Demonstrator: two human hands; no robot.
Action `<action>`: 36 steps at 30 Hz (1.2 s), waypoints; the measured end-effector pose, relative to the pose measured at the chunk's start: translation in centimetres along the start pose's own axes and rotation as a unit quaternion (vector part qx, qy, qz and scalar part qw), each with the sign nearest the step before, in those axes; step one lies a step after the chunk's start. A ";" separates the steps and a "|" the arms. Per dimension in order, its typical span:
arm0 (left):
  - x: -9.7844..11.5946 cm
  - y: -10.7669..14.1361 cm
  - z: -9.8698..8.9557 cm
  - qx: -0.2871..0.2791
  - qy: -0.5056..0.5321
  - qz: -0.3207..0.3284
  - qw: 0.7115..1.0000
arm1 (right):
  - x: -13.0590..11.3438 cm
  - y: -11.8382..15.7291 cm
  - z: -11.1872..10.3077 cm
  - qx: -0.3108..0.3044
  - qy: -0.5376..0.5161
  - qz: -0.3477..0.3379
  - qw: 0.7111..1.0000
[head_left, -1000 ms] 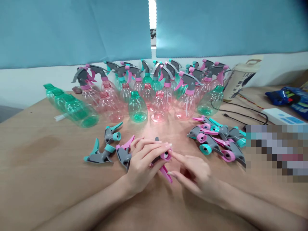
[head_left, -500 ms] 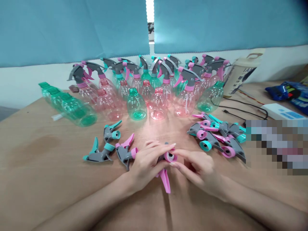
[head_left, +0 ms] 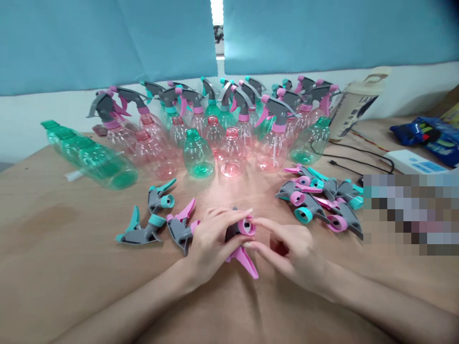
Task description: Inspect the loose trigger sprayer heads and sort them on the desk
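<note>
A grey and pink spray head (head_left: pixel 246 262) is held low over the table in front of me, its pink collar turned toward the right and its pink trigger pointing down. My left hand (head_left: pixel 211 239) grips its grey body. The thumb and forefinger of my right hand (head_left: pixel 294 243) pinch the edge of the pink collar. Beside my left hand lie a grey and pink spray head (head_left: pixel 180 229) and two grey and teal ones, one of them nearest the front (head_left: pixel 141 231). To the right is a pile of several pink and teal spray heads (head_left: pixel 315 196).
Behind stand several pink and green bottles, some topped with spray heads, among them an open green bottle (head_left: pixel 199 155). Green bottles lean at the left (head_left: pixel 96 157). A cream tumbler (head_left: pixel 353 107), black cable (head_left: pixel 373 149), white device (head_left: pixel 412 162) and blue packet (head_left: pixel 426 136) are at the right.
The view has shifted slightly. The held spray head has turned a little, its trigger now slanting further to the right. Both hands keep hold of it.
</note>
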State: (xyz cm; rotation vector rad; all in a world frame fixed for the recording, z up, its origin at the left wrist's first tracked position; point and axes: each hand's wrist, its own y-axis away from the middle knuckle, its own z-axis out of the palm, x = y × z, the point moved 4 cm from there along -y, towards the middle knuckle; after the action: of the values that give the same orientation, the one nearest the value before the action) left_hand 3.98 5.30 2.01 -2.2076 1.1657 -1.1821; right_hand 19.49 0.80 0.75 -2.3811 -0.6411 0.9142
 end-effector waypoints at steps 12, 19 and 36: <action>0.4 0.1 0.0 0.013 -0.031 0.019 0.999 | 0.1 -0.2 1.1 -0.077 -0.201 0.082 0.973; 0.1 0.5 0.3 -0.009 -0.003 -0.022 1.000 | 0.3 -0.3 0.8 -0.070 -0.109 0.004 0.992; 0.4 0.2 -0.2 0.042 -0.071 -0.006 0.997 | 0.2 0.5 1.4 -0.130 -0.144 0.084 0.977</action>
State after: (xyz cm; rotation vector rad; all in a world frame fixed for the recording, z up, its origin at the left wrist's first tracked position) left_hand 3.86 4.82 2.19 -2.1983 1.0283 -1.0410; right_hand 18.76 0.99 -0.55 -2.5875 -0.7133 1.3397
